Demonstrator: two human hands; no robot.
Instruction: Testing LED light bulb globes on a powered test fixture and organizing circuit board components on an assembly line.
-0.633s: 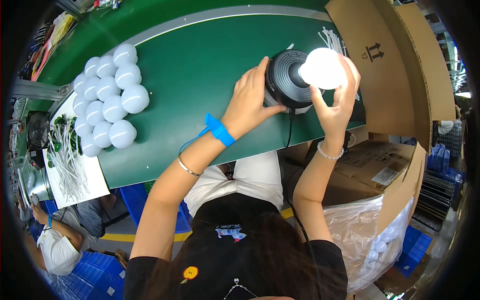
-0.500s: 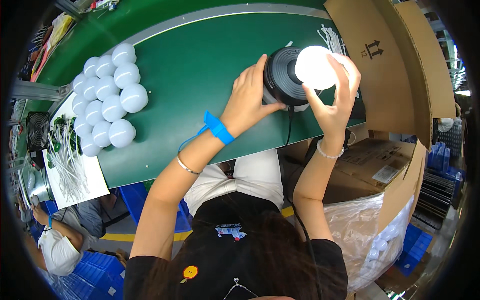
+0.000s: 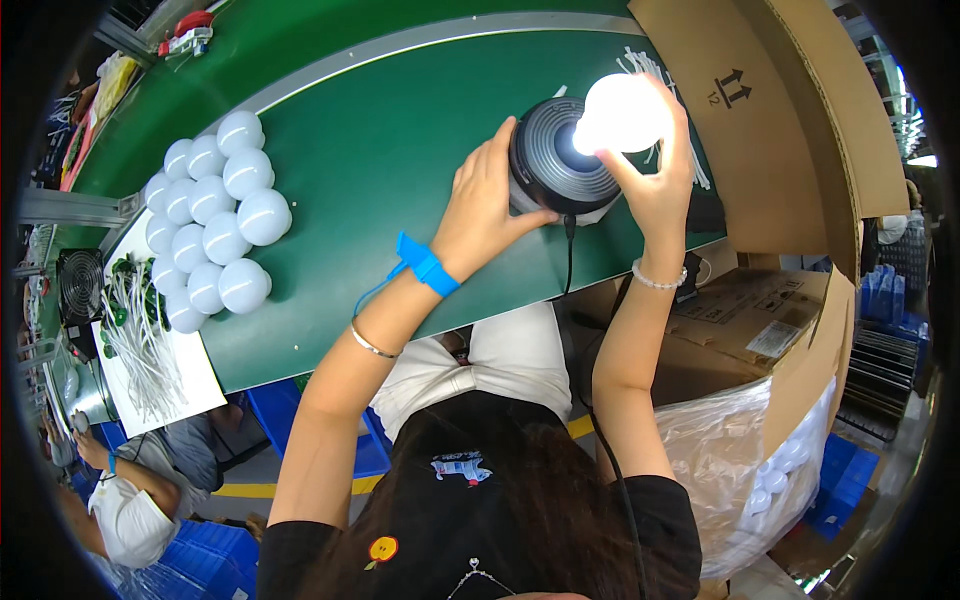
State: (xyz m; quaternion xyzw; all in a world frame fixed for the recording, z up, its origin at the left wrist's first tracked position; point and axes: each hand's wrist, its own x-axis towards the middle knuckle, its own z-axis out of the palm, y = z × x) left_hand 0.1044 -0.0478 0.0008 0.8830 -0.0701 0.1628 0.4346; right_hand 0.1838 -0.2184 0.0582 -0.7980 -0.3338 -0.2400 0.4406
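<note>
A glowing white light bulb (image 3: 627, 113) is in my right hand (image 3: 655, 185), between the thumb and the fingers. Its neck end meets the middle of a black round ridged tester base (image 3: 540, 180), and glare hides the exact contact. Along the left side of that base lies my left hand (image 3: 480, 205), fingers stretched out and thumb spread along the near edge. It braces the base rather than wrapping round it. A black cable (image 3: 570, 250) runs from the base toward me. To the left, several unlit white bulbs (image 3: 212, 200) stand grouped on the green table (image 3: 370, 150).
Bundled white wires (image 3: 145, 345) lie on a white board at the left. More thin white wires (image 3: 640, 62) sit behind the lit bulb. A tall cardboard box (image 3: 745, 150) borders the right side. Below it, a plastic-lined carton (image 3: 715, 450) holds bulbs. A co-worker (image 3: 140, 510) sits at lower left.
The view has shifted slightly. The bulb stays lit in my right hand, now with its neck visible toward the base's middle. My left hand remains beside the base.
</note>
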